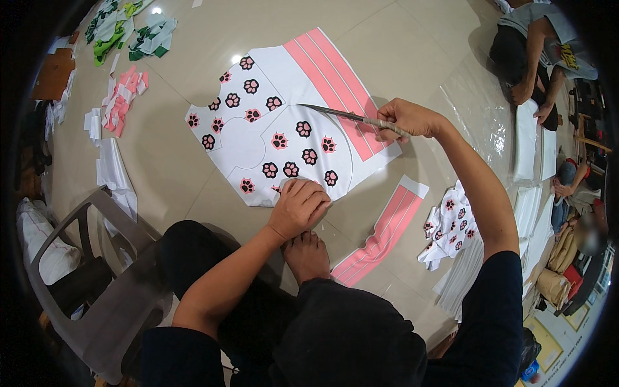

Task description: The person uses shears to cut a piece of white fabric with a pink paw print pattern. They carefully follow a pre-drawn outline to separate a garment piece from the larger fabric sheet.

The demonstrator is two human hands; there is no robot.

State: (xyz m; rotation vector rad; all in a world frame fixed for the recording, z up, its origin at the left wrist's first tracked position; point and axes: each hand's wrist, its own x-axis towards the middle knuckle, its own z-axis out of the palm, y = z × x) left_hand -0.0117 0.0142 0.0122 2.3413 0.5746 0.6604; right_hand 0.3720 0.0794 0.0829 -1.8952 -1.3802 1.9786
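Observation:
My right hand (403,121) grips long scissors (345,115) by their wrapped handle; the blades reach left over a printed white fabric piece (303,148) with pink and black paw prints, marked outlines and pink stripes (329,77) along its right side. My left hand (298,205) has curled fingers on the fabric's lower edge, just above my bare foot (303,255). Below the fabric, to the right, lie a pink striped strip (380,229) and a crumpled bundle of paw-print cutouts (451,222).
Green scraps (106,48), pink scraps (126,90) and white cloth (116,184) lie on the tiled floor at left, beside a plastic chair (97,271). At right are a seated co-worker (548,45), another person (567,180) farther back, white folded stacks (525,142) and plastic sheeting (480,122).

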